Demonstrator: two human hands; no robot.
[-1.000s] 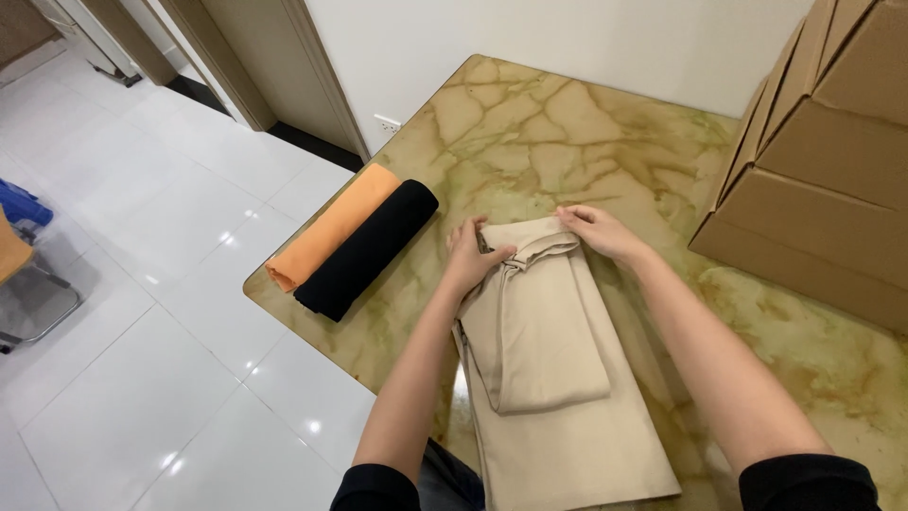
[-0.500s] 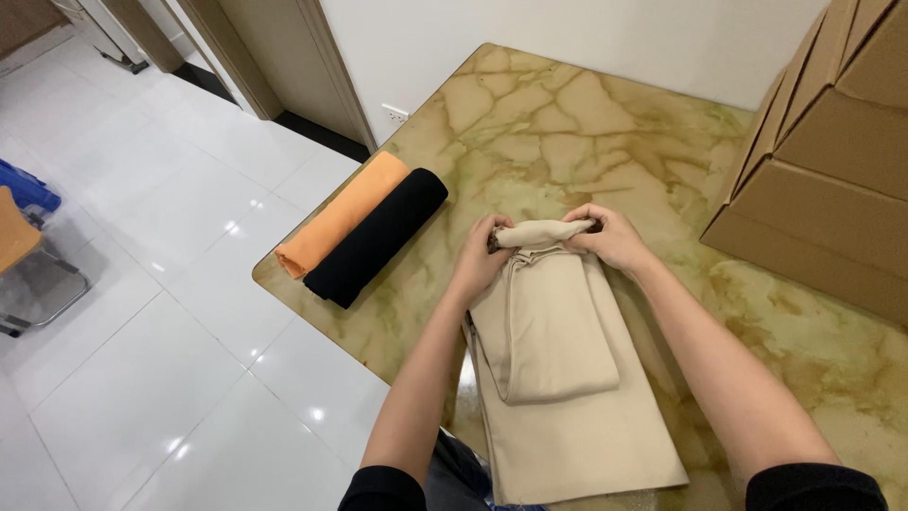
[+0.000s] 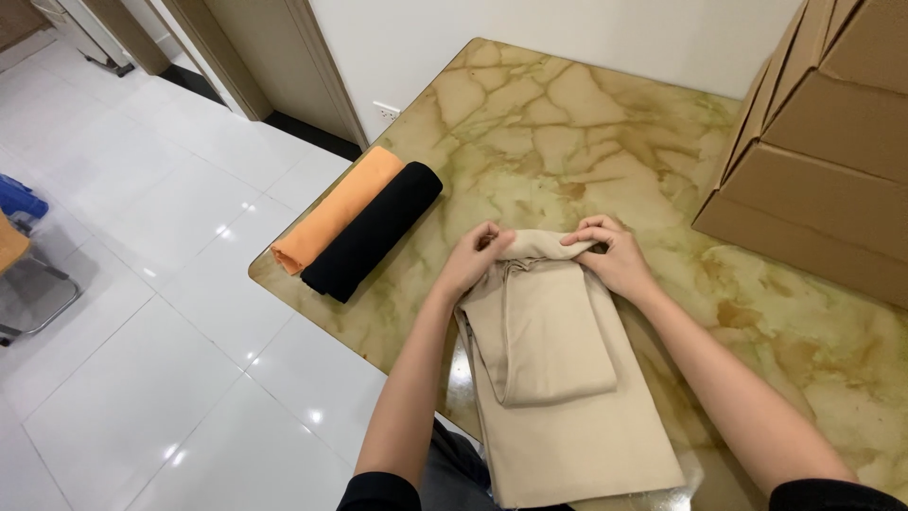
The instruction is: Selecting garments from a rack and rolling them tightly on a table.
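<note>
Both the left hand (image 3: 476, 261) and right hand (image 3: 610, 254) are gripping the rolled far end of a beige folded garment (image 3: 553, 378) lying on the marble table (image 3: 567, 123), right of the black roll (image 3: 374, 232) and orange roll (image 3: 336, 208).

— Where's the folded cloth (image 3: 558, 378)?
— On the table (image 3: 567, 123), at its near edge. Two rolls (image 3: 364, 225) lie side by side to its left, at the table's left edge.
— And the boxes (image 3: 823, 142)?
— Stacked at the far right.
</note>
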